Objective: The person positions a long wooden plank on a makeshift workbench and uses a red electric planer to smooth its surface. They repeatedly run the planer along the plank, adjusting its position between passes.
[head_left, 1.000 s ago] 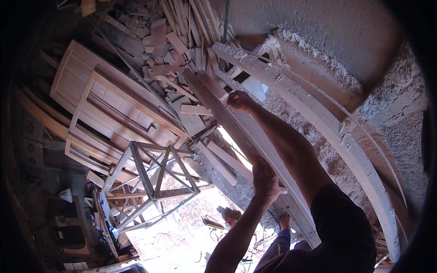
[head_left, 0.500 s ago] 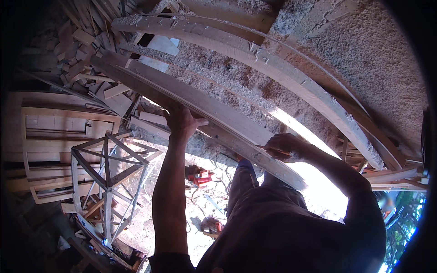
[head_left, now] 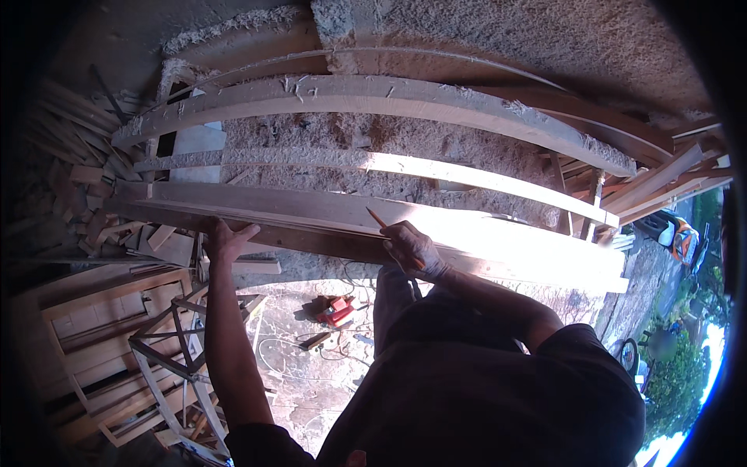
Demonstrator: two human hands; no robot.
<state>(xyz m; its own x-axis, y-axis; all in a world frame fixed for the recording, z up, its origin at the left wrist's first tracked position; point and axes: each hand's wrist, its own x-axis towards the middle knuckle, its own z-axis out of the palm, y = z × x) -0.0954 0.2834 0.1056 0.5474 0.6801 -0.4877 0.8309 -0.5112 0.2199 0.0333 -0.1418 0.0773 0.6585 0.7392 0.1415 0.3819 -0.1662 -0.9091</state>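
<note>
A long, narrow wooden board (head_left: 311, 240) runs across in front of me, its right part in bright sun. On its near edge toward the left, my left hand (head_left: 226, 240) is closed, thumb out over the wood and the other fingers partly hidden. A pencil (head_left: 375, 216) is pinched in my right hand (head_left: 414, 251), which rests by the board near its middle, the tip pointing up and left. Just beyond the board lies a wider pale plank (head_left: 288, 204), alongside it.
Past the plank arch a thick curved beam (head_left: 389, 93) and a thinner strip, amid heaps of shavings (head_left: 327, 132). Offcuts (head_left: 85, 175) pile up at left. A wooden frame (head_left: 117, 335) and a strutted stand (head_left: 175, 366) are lower left. A red power tool (head_left: 338, 311) lies on the ground.
My view has swung, so the board now lies nearly level across it. My right hand has shifted toward the middle of the board, and the pencil's tip now points up and away.
</note>
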